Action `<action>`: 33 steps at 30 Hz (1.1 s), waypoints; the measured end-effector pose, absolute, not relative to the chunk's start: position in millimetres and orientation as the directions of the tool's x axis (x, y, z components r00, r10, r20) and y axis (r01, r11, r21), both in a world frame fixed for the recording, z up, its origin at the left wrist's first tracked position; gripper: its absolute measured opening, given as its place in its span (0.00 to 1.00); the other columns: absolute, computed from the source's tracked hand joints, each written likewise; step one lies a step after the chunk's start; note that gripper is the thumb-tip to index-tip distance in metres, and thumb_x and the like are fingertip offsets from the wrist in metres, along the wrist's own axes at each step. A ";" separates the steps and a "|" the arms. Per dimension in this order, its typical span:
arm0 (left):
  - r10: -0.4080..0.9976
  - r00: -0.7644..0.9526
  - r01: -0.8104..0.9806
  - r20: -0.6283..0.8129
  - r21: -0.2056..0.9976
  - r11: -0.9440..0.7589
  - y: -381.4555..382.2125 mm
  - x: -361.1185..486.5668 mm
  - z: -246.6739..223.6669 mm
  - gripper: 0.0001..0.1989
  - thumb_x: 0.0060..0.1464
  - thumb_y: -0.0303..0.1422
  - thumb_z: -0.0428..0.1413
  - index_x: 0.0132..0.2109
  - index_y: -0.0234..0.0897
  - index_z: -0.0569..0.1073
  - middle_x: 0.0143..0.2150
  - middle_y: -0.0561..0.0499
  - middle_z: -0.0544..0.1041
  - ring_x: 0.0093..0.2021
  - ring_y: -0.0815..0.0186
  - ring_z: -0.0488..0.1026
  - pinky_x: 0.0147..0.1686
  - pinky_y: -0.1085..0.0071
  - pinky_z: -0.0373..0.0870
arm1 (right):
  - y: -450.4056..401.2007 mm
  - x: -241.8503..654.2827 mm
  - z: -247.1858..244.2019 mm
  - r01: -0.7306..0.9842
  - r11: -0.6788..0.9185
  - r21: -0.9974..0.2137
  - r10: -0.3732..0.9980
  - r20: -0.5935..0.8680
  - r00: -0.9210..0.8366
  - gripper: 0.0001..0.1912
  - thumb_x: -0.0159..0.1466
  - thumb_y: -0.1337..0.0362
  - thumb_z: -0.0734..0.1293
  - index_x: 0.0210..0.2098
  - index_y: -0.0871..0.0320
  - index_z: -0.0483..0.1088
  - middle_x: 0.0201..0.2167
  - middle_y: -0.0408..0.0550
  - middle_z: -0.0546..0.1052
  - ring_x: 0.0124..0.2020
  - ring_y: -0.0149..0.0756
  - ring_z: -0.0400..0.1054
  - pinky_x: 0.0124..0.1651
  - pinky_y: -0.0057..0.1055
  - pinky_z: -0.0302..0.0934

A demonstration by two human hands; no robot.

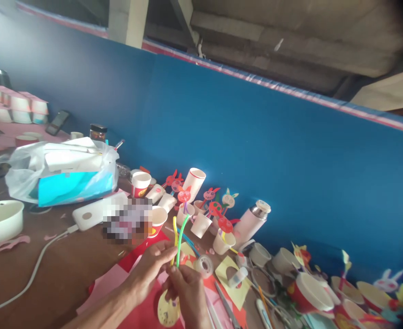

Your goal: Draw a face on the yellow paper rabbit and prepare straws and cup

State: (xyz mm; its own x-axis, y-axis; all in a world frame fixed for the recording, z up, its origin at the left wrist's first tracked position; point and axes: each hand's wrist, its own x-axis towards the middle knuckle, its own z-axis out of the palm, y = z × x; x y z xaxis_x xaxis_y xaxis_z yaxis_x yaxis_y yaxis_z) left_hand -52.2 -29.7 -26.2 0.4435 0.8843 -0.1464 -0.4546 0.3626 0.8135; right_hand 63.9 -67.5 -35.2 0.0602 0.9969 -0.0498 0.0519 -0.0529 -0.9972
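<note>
My left hand [149, 265] pinches a yellow pipe cleaner [175, 233] near its lower part. A green pipe cleaner [182, 235] stands upright beside it, its lower end between the fingers of my right hand [187, 285]. The tops of both bend slightly. Under my right hand is a round pale-yellow paper face [169, 310], partly hidden by the fingers; whether it is joined to the pipe cleaners cannot be made out. Red paper [143, 310] and pink paper [107, 285] lie beneath my hands.
A tape roll [205, 266], scissors [227, 304] and yellow paper with a hole [233, 283] lie right of my hands. Behind stand paper cups with animal faces [201, 225] and a thermos [252, 224]. A plastic bag [78, 183], power bank [98, 211] and bowl [2, 222] sit left.
</note>
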 end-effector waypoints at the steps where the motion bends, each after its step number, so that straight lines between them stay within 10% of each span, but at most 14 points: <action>1: 0.876 0.461 -0.455 -0.142 0.809 0.371 -30.1 -51.5 -26.0 0.26 0.47 0.53 0.64 0.40 0.33 0.75 0.16 0.55 0.68 0.13 0.66 0.66 0.13 0.73 0.61 | -67.1 63.9 -36.5 0.047 -0.045 -0.998 0.998 -0.042 0.055 0.30 0.54 0.38 0.69 0.17 0.60 0.73 0.12 0.45 0.71 0.13 0.26 0.59 0.19 0.23 0.51; 16: 0.870 0.476 -0.431 -0.125 0.829 0.355 -32.7 -50.0 -32.9 0.33 0.54 0.55 0.59 0.54 0.31 0.72 0.19 0.55 0.71 0.12 0.69 0.64 0.12 0.72 0.63 | -71.7 62.5 -33.4 0.024 -0.061 -0.998 0.998 -0.061 0.033 0.33 0.54 0.34 0.68 0.19 0.62 0.74 0.14 0.47 0.73 0.17 0.27 0.61 0.23 0.23 0.54; 33: 0.906 0.351 -0.511 -0.238 0.762 0.398 -23.8 -57.9 -21.9 0.28 0.39 0.46 0.71 0.41 0.30 0.75 0.36 0.43 0.81 0.28 0.65 0.75 0.21 0.73 0.68 | -73.1 77.8 -22.9 0.078 -0.043 -0.996 0.993 -0.051 -0.104 0.27 0.61 0.41 0.66 0.26 0.61 0.77 0.22 0.49 0.79 0.21 0.30 0.66 0.28 0.26 0.58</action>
State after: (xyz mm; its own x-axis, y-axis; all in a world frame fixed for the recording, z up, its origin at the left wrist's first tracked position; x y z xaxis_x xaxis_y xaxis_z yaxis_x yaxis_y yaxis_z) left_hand -57.9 -23.8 -21.9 0.3513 0.9056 -0.2378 -0.5108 0.3983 0.7619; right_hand 77.8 -73.1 -22.9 -0.1038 0.9933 -0.0510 0.0780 -0.0430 -0.9960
